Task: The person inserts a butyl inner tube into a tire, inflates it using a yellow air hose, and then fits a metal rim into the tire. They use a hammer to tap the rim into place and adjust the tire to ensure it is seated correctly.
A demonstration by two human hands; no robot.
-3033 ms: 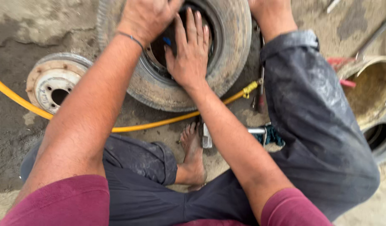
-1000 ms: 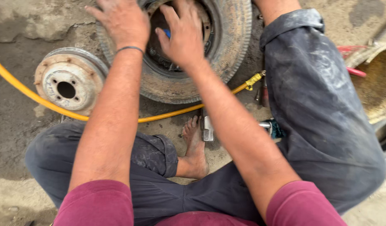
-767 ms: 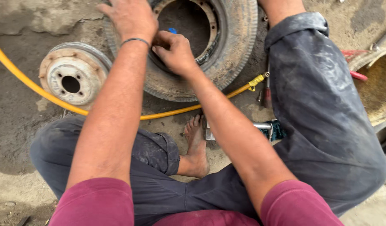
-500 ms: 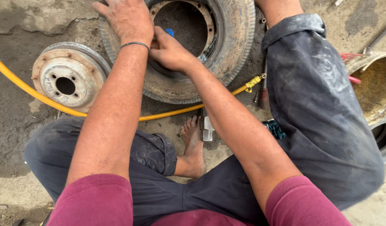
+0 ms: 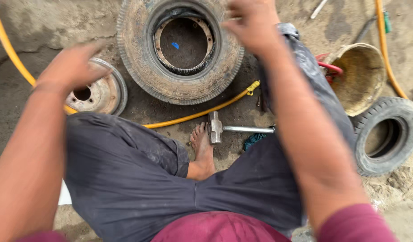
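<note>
A worn tyre point(image 5: 139, 58) lies flat on the dirt in front of me, with a rim ring and a small blue spot showing inside its hole. My left hand point(image 5: 74, 67) hovers blurred over a metal wheel hub point(image 5: 103, 94) to the tyre's left, fingers apart, holding nothing. My right hand point(image 5: 251, 22) is raised at the tyre's right edge, blurred, fingers loosely spread and empty. I sit cross-legged in dark trousers, one bare foot point(image 5: 202, 148) forward.
A hammer point(image 5: 215, 127) with a steel handle lies by my foot. A yellow hose point(image 5: 202, 114) with a brass end runs under the tyre. A dirty bucket point(image 5: 363, 76) and a smaller tyre point(image 5: 385, 134) sit at the right.
Both hands have left the tyre: the left moved out over the wheel hub, the right lifted off to the tyre's right side. The view pulled back and shifted right, showing bucket and second tyre.
</note>
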